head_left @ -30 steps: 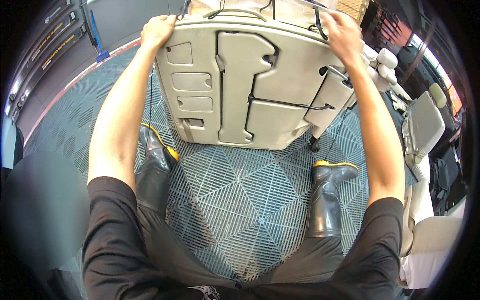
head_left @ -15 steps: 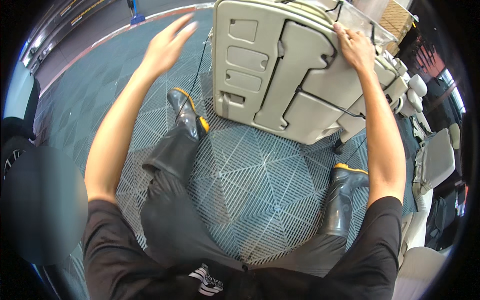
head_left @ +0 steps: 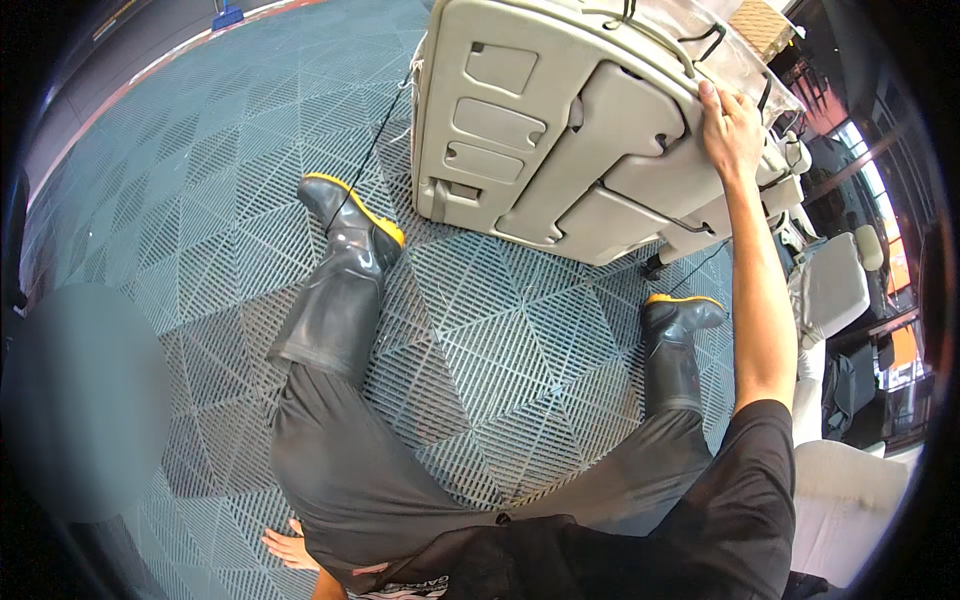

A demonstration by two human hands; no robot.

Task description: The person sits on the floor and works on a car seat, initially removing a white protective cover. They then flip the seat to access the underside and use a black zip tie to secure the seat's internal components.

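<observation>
Right hand (head_left: 735,130): wrapped over the upper right edge of the pale car seat (head_left: 570,130); you could lose this hold if the smooth plastic turns under your fingers
Left hand (head_left: 290,547): low beside your left thigh, fingers spread, grasping nothing that shows; your leg hides part of it, so one cannot tell whether it bears your weight
Car seat: ahead of you, at the upper middle of the view, leaning, its hard back turned toward you; with only one hand on it, its far left side could swing or tip, since nothing visible steadies that side
Black cord (head_left: 370,160): slants from the seat's left side to your left boot (head_left: 340,255) and seems to cross it; if it is loose, it could catch your foot should you step or shift
Black foot (head_left: 652,266): under the seat's lower right corner; it could snag in the slotted floor (head_left: 540,400) if the seat is dragged
Right boot (head_left: 680,318): near that corner, so a dropped or sliding seat could knock it
Black straps (head_left: 712,42): beside your right fingers; a loop could hook one as you let go
</observation>
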